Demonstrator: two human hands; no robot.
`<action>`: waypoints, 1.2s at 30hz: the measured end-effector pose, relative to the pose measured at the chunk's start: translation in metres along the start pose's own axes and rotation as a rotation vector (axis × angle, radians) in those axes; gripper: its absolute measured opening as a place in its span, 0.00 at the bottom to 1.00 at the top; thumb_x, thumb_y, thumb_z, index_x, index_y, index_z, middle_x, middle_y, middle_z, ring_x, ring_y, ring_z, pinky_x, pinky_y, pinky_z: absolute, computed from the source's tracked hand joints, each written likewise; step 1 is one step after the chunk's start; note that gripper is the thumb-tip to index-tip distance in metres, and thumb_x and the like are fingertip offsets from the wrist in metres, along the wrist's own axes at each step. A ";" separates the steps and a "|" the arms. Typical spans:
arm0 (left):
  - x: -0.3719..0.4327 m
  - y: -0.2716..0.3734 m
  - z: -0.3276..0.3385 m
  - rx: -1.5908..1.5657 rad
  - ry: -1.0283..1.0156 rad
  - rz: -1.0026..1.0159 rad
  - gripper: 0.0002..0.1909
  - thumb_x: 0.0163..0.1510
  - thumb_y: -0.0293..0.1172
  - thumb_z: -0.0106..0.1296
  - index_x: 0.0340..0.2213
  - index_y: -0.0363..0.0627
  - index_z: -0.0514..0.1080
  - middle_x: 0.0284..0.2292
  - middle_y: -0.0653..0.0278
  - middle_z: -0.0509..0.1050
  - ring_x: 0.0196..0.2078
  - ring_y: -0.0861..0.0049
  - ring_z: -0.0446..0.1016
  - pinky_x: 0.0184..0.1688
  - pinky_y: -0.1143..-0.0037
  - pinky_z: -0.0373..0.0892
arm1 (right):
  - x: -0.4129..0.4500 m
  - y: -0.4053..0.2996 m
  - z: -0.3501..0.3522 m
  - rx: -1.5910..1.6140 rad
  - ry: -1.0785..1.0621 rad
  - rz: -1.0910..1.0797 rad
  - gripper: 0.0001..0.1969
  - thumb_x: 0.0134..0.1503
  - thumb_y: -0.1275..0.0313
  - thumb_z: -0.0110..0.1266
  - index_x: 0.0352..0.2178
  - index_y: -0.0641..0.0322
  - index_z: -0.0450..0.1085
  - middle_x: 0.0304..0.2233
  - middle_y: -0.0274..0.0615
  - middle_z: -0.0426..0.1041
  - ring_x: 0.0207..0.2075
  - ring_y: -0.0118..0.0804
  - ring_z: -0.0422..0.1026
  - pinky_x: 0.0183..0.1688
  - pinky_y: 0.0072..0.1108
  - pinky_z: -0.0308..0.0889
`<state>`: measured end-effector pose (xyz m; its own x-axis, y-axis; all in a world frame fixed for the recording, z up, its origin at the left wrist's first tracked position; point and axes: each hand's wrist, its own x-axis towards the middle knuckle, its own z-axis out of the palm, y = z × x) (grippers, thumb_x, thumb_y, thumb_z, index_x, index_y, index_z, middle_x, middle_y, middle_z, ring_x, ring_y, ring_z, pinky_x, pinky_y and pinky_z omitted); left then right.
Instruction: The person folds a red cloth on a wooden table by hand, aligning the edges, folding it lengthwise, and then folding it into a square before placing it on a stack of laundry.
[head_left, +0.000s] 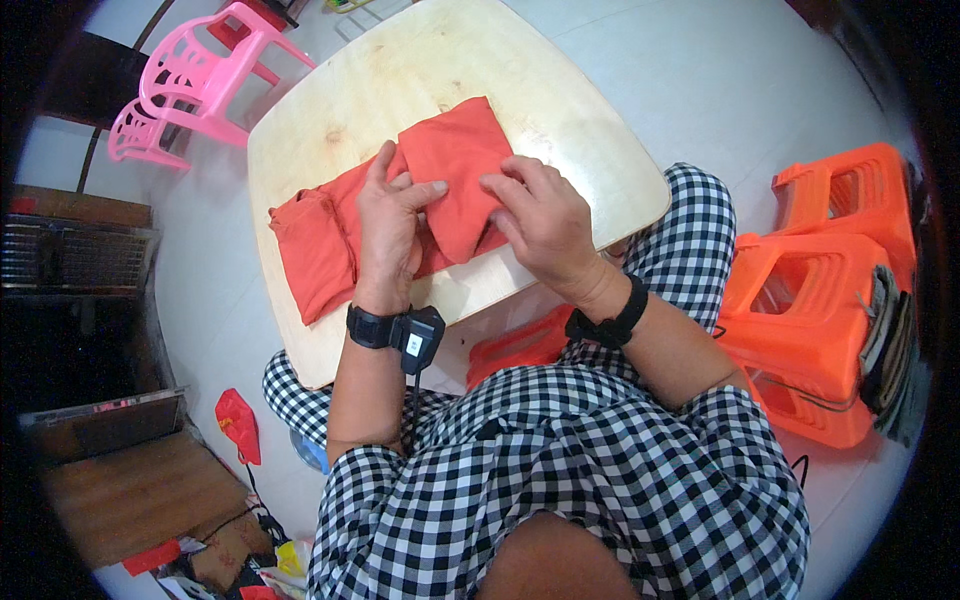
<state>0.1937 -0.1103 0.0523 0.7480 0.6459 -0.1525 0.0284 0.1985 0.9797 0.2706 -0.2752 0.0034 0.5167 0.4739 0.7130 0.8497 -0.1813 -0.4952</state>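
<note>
A red-orange cloth garment (461, 180) lies on the pale wooden table (577, 97), with its right and left ends folded over towards the middle. My left hand (394, 214) rests over the middle of the cloth, fingers apart, its thumb pointing right at the edge of the right fold. On the right part of the cloth, my right hand (540, 217) has its bent fingertips and thumb at the fabric near the lower right edge; whether it pinches the cloth is unclear. Both wrists wear black straps, the left one with a small black device and a cable.
Pink plastic chairs (214, 82) stand beyond the table at the upper left. Orange plastic stools (810, 285) are on the right, with folded dark cloths (889, 352) on one. A red stool (517, 349) is under the table's near edge. A wooden board (142, 487) and bags lie lower left.
</note>
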 end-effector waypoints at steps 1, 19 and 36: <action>-0.003 0.000 0.001 -0.159 0.027 0.048 0.48 0.49 0.09 0.55 0.67 0.30 0.42 0.32 0.58 0.76 0.32 0.75 0.78 0.35 0.77 0.76 | 0.000 0.001 0.003 0.007 -0.001 0.001 0.14 0.48 0.75 0.59 0.40 0.60 0.74 0.37 0.46 0.72 0.38 0.47 0.74 0.39 0.32 0.70; -0.083 -0.027 -0.030 0.984 0.086 0.757 0.29 0.44 0.27 0.68 0.50 0.42 0.73 0.37 0.61 0.71 0.40 0.69 0.71 0.43 0.72 0.70 | -0.006 0.006 0.005 -0.149 -0.054 -0.040 0.09 0.39 0.75 0.56 0.24 0.56 0.65 0.27 0.42 0.63 0.29 0.46 0.68 0.29 0.32 0.65; -0.035 -0.016 -0.058 1.233 0.092 1.245 0.18 0.29 0.15 0.52 0.29 0.41 0.68 0.31 0.56 0.66 0.34 0.57 0.66 0.35 0.64 0.64 | -0.001 -0.007 0.001 -0.124 0.024 -0.280 0.03 0.45 0.73 0.53 0.22 0.56 0.65 0.24 0.40 0.63 0.30 0.44 0.67 0.33 0.35 0.61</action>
<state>0.1283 -0.0936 0.0344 0.6779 0.0097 0.7351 -0.0071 -0.9998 0.0197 0.2640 -0.2738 0.0059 0.2618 0.5000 0.8255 0.9650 -0.1510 -0.2146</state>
